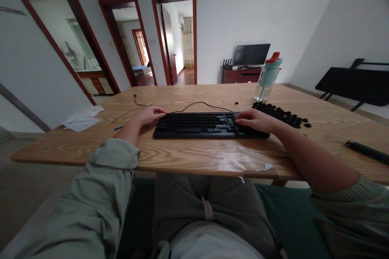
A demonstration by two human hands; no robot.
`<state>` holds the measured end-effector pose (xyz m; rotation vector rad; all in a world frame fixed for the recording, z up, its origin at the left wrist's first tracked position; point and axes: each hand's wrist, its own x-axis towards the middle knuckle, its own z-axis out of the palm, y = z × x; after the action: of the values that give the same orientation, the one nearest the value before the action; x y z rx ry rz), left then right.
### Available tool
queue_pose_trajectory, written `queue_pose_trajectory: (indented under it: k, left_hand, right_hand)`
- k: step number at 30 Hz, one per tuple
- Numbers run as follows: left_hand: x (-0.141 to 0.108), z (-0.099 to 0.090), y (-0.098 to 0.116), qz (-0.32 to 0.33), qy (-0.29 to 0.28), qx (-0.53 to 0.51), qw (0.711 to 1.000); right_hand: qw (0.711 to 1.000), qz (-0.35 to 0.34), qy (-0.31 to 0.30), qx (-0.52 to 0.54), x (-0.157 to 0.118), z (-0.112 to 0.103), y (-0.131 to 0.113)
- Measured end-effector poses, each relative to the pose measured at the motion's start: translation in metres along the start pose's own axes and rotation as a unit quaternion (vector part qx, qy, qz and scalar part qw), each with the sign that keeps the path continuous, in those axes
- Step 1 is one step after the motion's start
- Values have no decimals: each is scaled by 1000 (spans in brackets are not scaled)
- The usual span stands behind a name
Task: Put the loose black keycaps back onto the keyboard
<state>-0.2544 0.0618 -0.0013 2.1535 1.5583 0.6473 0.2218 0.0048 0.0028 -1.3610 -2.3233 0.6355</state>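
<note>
A black keyboard (194,130) lies flat on the wooden table in front of me, many of its key positions bare and a few larger keycaps in place. My left hand (151,115) grips its upper left corner, fingers bent over the edge. Over the number-pad side, my right hand (253,120) has thumb and fingertips pinched together at the keys; whatever sits between them is too small to make out. Beyond that hand spreads a pile of loose black keycaps (278,114). One small black piece (236,103) lies apart, behind the keyboard.
A clear bottle with a red and teal lid (267,77) stands behind the pile. White paper (81,118) and a blue pen-like item (119,128) lie left. The keyboard's cable (197,102) curves behind it. A dark rod-like object (367,151) rests at the right.
</note>
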Motion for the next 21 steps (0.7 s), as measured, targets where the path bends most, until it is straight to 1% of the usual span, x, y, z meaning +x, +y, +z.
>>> queue_pose_trajectory:
  k: [10,17,21]
  left_hand:
    - [0,0,5,21,-1,56,998]
    - [-3,-3,20,37,1,137,990]
    - [-3,-3,21,44,-1,158,986]
  right_hand:
    - [1000,0,0,10,1,1,1]
    - [1000,1,3,-1,1,1,3]
    - [1000,-1,6,-4,1,1,2]
